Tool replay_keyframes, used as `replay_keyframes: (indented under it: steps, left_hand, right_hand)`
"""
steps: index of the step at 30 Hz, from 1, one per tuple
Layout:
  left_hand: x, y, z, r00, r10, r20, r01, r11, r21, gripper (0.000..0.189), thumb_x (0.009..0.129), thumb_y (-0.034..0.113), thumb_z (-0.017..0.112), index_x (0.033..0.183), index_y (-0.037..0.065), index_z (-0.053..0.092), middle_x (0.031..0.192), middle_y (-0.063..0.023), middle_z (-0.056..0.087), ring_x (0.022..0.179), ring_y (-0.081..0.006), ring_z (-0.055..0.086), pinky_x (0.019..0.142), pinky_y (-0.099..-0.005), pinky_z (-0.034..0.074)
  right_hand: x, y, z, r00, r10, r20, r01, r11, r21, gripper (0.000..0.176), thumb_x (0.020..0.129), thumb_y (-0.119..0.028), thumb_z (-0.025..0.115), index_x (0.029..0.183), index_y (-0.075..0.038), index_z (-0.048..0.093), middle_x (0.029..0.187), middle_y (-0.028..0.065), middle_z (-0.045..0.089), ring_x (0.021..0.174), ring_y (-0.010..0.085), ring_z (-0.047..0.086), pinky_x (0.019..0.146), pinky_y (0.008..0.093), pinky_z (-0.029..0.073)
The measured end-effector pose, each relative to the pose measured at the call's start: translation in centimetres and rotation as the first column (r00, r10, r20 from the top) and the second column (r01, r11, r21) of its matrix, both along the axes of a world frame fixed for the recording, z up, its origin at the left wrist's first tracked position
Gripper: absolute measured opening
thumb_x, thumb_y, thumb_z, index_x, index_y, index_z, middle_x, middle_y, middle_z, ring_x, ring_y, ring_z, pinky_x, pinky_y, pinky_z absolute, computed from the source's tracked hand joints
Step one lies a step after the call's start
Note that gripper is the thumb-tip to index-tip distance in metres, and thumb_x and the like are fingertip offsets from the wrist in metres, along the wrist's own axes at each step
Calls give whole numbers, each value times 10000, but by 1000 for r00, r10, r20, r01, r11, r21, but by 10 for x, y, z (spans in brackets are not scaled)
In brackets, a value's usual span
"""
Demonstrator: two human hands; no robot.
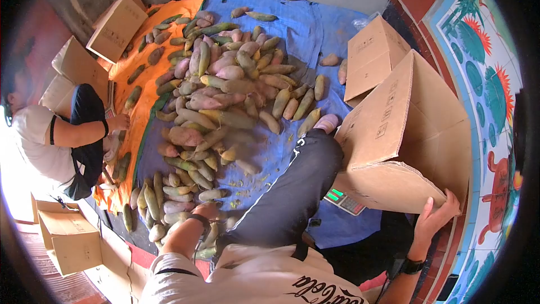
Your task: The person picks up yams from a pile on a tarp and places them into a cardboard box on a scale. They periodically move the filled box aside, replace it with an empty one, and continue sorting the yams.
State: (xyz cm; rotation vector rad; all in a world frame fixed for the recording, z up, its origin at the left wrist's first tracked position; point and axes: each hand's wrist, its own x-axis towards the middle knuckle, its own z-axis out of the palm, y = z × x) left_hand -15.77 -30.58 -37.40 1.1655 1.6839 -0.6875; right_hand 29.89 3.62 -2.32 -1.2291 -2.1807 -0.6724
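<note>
— Where are the hands on your feed?
— I see the left hand (207, 211) low on the left, lying among the tubers (225, 101) at the near edge of the pile, with a dark band on its wrist. Its fingers are lost in blur, so I cannot tell whether it holds 1 or only rests there.
— And the other?
— The right hand (437, 214) is at the lower right, with its fingers curled over the edge of the bottom flap of the big cardboard box (405, 124) — a firm clasp on the flap. The box lies tipped on its side, just right of the person's black-trousered leg (298, 180).
— Anything beneath it?
— A scale (344, 201) with a green display peeks out from under that flap, on the blue tarp (315, 28).
— And the pile?
— It spreads over the blue tarp and onto an orange tarp (143, 98) on the left. A second box (371, 50) stands behind the big one, touching it. At far left a co-worker's hand (119, 122) is by the tubers on the orange tarp — well apart from the 2 hands I track.
</note>
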Motion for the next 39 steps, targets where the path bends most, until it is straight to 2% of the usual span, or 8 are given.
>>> replay_keyframes:
  steps: [2,5,6,12,21,24,36,39]
  left_hand:
    - [6,16,6,992,-127,-5,127,991,51,335,797,243,555,1068,63,633,1092,-158,625,1003,-290,614,805,-411,496]
    - [-3,54,23,902,422,94,-411,905,-113,322,820,346,534,941,77,664,994,-124,662,906,-264,647,726,-428,507]
    - [-9,38,11,946,280,164,-319,894,315,272,846,284,506,727,93,658,759,-60,672,708,-209,655,600,-377,500]
    - [-8,122,121,924,363,119,-313,541,781,293,895,237,429,833,29,625,792,-144,647,718,-346,618,640,-393,485]
    - [33,203,293,522,59,851,-844,-104,525,380,952,265,459,667,15,489,703,-44,559,680,-129,556,636,-267,395]
    - [53,219,342,703,-177,688,-711,-175,681,391,953,268,459,650,21,479,686,-32,529,691,-120,501,627,-269,378]
    - [159,287,395,580,-639,506,-751,-177,637,272,904,99,512,676,-9,412,620,-129,381,629,-295,377,592,-392,348]
    - [174,299,388,679,-612,405,-666,-283,690,254,886,101,540,671,-4,452,688,-142,462,846,-319,547,812,-417,442]
  right_hand:
    - [-1,0,1,1000,7,-4,-7,1000,0,399,870,-216,514,1176,23,422,1129,216,445,1063,367,411,928,467,313]
    - [0,1,-1,1000,13,-10,-13,1000,0,402,861,-210,525,1174,20,422,1124,212,444,1066,362,406,936,470,306]
    - [1,2,-3,1000,10,-6,-10,1000,4,406,856,-208,531,1174,19,421,1126,209,444,1067,361,405,937,472,305]
    - [-4,1,-1,999,18,-26,-18,1000,15,410,842,-218,544,1160,16,430,1108,198,451,1056,361,408,937,485,301]
    - [-10,-2,2,997,56,-59,-54,998,40,398,837,-240,555,1123,17,449,1058,193,473,1009,359,425,913,492,308]
    - [-11,-2,2,996,60,-66,-58,998,34,405,839,-251,559,1121,18,450,1058,191,475,1010,359,425,912,492,309]
    - [-13,-10,4,996,61,-59,-59,997,40,402,853,-266,546,1118,21,449,1054,196,471,1006,367,424,916,502,312]
    - [-13,-9,4,997,61,-56,-59,997,46,402,854,-268,543,1114,24,449,1047,196,469,1002,368,424,914,502,315]
